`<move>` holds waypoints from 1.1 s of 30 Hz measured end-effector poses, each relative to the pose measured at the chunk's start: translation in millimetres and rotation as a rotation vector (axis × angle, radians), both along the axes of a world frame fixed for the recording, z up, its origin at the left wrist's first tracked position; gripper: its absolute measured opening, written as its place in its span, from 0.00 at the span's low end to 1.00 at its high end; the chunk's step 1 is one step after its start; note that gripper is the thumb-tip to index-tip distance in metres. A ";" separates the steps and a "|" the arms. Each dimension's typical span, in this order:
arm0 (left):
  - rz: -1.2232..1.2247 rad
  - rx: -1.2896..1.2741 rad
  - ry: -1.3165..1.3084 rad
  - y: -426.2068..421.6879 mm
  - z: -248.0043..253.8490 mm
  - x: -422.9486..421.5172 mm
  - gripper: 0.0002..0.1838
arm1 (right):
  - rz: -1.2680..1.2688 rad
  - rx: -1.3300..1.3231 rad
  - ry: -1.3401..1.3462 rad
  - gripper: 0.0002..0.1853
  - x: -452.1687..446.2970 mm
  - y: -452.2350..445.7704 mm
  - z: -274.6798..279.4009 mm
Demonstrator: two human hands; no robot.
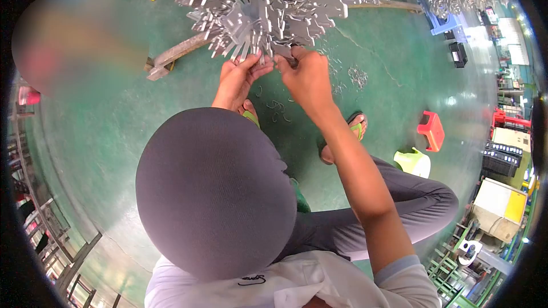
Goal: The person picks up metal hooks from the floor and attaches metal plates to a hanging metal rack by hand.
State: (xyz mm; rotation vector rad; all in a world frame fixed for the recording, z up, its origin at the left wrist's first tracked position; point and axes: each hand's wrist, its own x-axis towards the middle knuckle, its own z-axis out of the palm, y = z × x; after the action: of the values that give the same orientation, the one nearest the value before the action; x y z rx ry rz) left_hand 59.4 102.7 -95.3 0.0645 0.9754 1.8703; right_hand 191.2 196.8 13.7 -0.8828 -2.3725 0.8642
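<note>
A dense cluster of silvery bent sheet-metal brackets (319, 0) hangs at the top of the head view. At its lower edge, my left hand (235, 81) has its thumb and fingers closed around the end of a thin bracket. Close by on the right, my right hand (308, 77) pinches a flat grey metal bracket (283, 51) at the bottom of the cluster. My fingertips partly hide both pieces, and how they are fastened cannot be made out.
Small metal hooks (276, 108) and scraps (358, 77) lie on the green floor below. A rack's wooden leg (180, 52) stands left of the cluster. A red stool (431, 131) and a lime-green stool (413, 162) are at right. A large grey rounded shape (217, 194) fills the foreground.
</note>
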 end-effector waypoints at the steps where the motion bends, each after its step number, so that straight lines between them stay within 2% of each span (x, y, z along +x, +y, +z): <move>1: -0.002 -0.005 0.016 -1.7 2.2 0.6 0.11 | -0.010 -0.001 0.000 0.16 -0.1 -3.1 1.4; 5: 0.006 0.007 0.014 -3.6 7.4 0.4 0.12 | -0.038 -0.035 0.097 0.13 16.7 -13.0 -2.1; 8: -0.012 0.032 0.024 -5.2 5.2 -2.9 0.11 | -0.278 -0.097 0.246 0.12 24.0 -19.3 2.2; 11: -0.013 0.011 0.049 -5.6 5.0 -8.6 0.10 | -0.157 -0.163 0.342 0.14 19.4 -2.0 -19.5; 14: -0.040 -0.003 0.031 -8.2 7.4 -13.1 0.10 | -0.037 -0.297 0.252 0.12 14.4 20.8 -30.2; 17: -0.072 -0.003 0.004 -10.1 8.4 -19.1 0.11 | 0.092 -0.337 0.032 0.11 7.7 32.1 -5.7; 20: -0.104 0.068 -0.046 -12.7 11.5 -18.7 0.11 | 0.198 -0.184 0.007 0.11 1.4 39.5 -22.6; 26: -0.025 0.146 -0.142 -11.8 -2.2 -17.1 0.12 | 0.129 0.015 -0.173 0.09 -3.2 34.5 -5.8; 33: -0.008 0.238 -0.194 -12.7 -20.3 -18.0 0.12 | 0.118 0.002 -0.161 0.09 1.1 32.5 -13.1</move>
State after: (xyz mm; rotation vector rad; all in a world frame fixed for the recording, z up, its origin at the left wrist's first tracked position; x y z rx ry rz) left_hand 41.3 90.0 -115.7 0.0283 0.6179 1.9373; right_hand 192.3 229.2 0.6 -0.8474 -2.5860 0.8654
